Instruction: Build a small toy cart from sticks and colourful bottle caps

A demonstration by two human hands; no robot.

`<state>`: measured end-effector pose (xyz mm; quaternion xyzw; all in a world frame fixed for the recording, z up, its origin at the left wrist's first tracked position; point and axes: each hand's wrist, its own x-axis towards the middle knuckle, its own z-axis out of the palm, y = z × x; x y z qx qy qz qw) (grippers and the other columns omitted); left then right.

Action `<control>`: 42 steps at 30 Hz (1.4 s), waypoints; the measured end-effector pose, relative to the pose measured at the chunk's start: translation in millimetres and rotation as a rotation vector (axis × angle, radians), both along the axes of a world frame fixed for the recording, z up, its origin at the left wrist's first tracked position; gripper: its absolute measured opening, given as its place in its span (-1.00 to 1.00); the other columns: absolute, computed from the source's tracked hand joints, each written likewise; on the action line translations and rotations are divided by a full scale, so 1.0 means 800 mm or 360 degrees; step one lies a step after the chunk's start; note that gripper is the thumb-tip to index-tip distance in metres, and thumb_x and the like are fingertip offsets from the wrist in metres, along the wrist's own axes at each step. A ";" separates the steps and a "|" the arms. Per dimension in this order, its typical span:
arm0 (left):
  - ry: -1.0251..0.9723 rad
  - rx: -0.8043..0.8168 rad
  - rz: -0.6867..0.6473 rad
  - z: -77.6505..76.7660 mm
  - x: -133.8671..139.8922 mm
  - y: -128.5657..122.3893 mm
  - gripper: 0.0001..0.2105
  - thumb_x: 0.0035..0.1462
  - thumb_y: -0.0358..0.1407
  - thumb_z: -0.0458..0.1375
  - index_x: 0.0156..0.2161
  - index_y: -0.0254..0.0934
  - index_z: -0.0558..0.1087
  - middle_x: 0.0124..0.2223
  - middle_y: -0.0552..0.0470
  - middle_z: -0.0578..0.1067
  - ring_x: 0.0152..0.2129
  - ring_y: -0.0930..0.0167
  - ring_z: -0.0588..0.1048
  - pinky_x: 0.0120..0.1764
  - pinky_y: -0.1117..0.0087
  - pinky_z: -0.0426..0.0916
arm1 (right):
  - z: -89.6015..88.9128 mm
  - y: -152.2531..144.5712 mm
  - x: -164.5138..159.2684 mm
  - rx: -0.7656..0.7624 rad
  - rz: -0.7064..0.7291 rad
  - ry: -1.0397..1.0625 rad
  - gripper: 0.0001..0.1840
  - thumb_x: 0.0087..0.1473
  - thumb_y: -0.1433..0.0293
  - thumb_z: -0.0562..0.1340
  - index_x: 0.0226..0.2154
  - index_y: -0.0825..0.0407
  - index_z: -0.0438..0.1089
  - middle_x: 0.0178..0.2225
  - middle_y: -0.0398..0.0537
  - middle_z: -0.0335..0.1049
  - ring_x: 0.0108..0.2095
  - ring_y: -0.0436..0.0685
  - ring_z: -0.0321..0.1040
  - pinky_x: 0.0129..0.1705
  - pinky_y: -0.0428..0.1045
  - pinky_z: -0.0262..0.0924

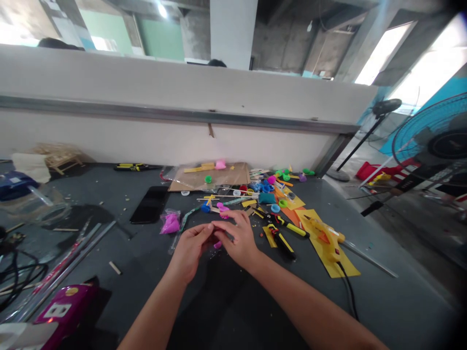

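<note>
At the near edge of the dark surface [134, 272], both forearms reach inward, with a magenta device [71, 304] standing at the left. The left hand [189, 250] and right hand [239, 240] meet ahead of them, thumbs and forefingers drawn close so that each grip is narrow. Whether something small is pinched between the fingertips cannot be told, as the fingers cover that spot. A small magenta piece [218, 245] shows just below the joined fingertips, between the two hands and nearer the right one; whether it is held in a grip or lies beneath is unclear.

To the left run clear rods [75, 264]. To the right, a glue gun [328, 241] lies on a yellow sheet [348, 267], and pliers [280, 243] with black-and-yellow handles lie nearer the right hand.

Just beyond the fingers sit a pink piece [223, 210] and a blue piece [206, 208]. Left of these are a clear bag [170, 222] of magenta material and a black phone [149, 205].

Farther back, a cardboard sheet [233, 181] carries a green cap [207, 179] and a pink lump [220, 164]. A white partition [164, 82] closes off the far side; a fan [438, 141] stands off to the right.
</note>
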<state>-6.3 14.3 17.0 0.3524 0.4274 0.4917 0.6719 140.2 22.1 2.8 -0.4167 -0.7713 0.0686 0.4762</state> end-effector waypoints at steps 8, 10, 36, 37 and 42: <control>0.0036 -0.0006 -0.0039 -0.004 0.000 0.001 -0.74 -0.08 -0.15 0.25 -0.39 -0.36 0.51 -0.44 -0.02 0.52 -0.44 0.41 0.47 -0.23 0.36 0.36 | 0.009 0.003 -0.002 -0.0055 -0.0024 0.0301 -0.94 -0.04 0.37 0.30 -0.40 -0.07 0.48 -0.23 -0.09 0.38 -0.15 0.12 0.24 -0.10 0.07 0.14; 0.0024 -0.0013 -0.0022 -0.004 0.000 0.002 -0.74 -0.09 -0.15 0.25 -0.39 -0.36 0.51 -0.44 -0.02 0.52 -0.45 0.42 0.47 -0.24 0.37 0.36 | 0.009 0.002 -0.002 -0.0021 -0.0029 0.0262 -0.92 -0.01 0.37 0.28 -0.38 -0.09 0.49 -0.22 -0.09 0.39 -0.15 0.12 0.23 -0.10 0.08 0.15; 0.0089 0.0029 -0.0031 0.000 -0.002 0.000 -0.75 -0.13 -0.18 0.28 -0.36 -0.34 0.54 -0.40 -0.03 0.54 -0.44 0.42 0.46 -0.27 0.40 0.34 | 0.002 0.007 -0.001 -0.0048 0.0062 0.0211 -0.84 -0.05 0.40 0.30 -0.32 -0.10 0.47 -0.21 -0.10 0.40 -0.13 0.13 0.25 -0.07 0.08 0.15; 0.0081 0.0024 -0.0045 0.000 -0.002 0.000 -0.74 -0.13 -0.17 0.28 -0.36 -0.34 0.54 -0.40 -0.03 0.54 -0.44 0.42 0.46 -0.26 0.40 0.34 | 0.002 0.007 0.000 -0.0049 0.0069 0.0207 -0.84 -0.04 0.40 0.29 -0.31 -0.10 0.47 -0.21 -0.09 0.40 -0.13 0.13 0.25 -0.08 0.09 0.15; 0.0107 0.0014 -0.0104 -0.004 -0.002 0.001 -0.73 -0.10 -0.15 0.26 -0.35 -0.34 0.55 -0.40 -0.05 0.54 -0.43 0.41 0.47 -0.26 0.40 0.34 | 0.001 0.009 0.002 -0.0049 0.0049 0.0187 -0.89 -0.02 0.40 0.28 -0.36 -0.11 0.49 -0.22 -0.10 0.40 -0.14 0.12 0.24 -0.10 0.07 0.16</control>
